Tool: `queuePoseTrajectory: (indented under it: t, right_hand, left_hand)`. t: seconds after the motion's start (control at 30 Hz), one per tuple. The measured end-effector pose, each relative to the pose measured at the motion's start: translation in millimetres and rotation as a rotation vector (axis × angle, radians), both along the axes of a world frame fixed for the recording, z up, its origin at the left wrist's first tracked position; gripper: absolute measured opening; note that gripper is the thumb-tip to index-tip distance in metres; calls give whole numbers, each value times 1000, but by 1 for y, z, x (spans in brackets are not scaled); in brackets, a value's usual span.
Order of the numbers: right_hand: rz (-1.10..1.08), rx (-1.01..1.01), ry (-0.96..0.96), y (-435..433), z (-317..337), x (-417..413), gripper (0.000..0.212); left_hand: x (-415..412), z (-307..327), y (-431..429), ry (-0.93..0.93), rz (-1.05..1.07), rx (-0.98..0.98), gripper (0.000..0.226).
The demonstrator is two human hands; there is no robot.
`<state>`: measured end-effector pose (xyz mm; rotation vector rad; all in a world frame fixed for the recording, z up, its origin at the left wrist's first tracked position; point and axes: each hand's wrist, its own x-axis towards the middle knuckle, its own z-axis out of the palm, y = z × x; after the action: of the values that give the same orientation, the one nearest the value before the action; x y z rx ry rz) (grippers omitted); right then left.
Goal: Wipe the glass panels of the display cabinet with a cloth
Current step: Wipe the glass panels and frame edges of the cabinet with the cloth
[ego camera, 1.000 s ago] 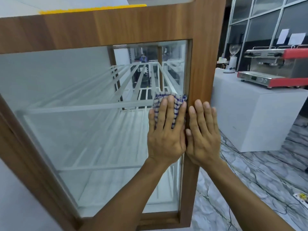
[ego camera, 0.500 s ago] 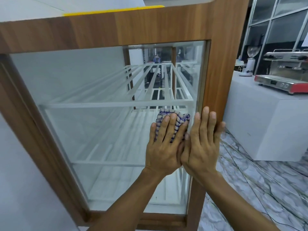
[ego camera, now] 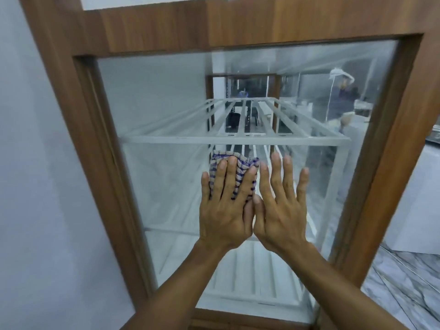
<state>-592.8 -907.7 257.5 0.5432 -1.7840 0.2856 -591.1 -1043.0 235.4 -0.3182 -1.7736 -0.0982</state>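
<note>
Cloth [ego camera: 241, 166] showing blue-white stripes; cabinet frame [ego camera: 152, 27] showing brown woodgrain; shelf rack [ego camera: 233, 140] showing white; floor [ego camera: 404, 289] showing grey-white marble veining.

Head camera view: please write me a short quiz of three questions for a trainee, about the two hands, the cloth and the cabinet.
1. True or false: the right hand presses the cloth onto the glass panel.
2. Where is the cloth relative to the front bar of the white rack? A. above it; B. just below it; C. far to the left of it.
3. Fill in: the right hand lies ____ on the glass panel, with its fingers spread.

Key: 1. False; the left hand covers the cloth. 2. B. 3. flat.
</note>
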Motion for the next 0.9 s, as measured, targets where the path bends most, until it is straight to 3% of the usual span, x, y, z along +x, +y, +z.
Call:
queuePoseTrajectory:
  t: [0.4, 0.67, 0.8, 0.9]
  right_hand:
    - [74, -12, 20, -129, -18, 5, 57]
    - [84, 25, 90, -123, -23, -1, 58]
    - [172, 19, 119, -109, -24, -1, 58]
    - [95, 27, 165, -67, -32, -7, 53]
  left_hand:
    - [12, -20, -134, -18, 128, 32, 65]
    - [20, -49, -147, -44, 200, 223, 67]
    - [9, -38, -93, 25, 31, 58, 62]
    - [7, -43, -100, 57, 26, 8, 61]
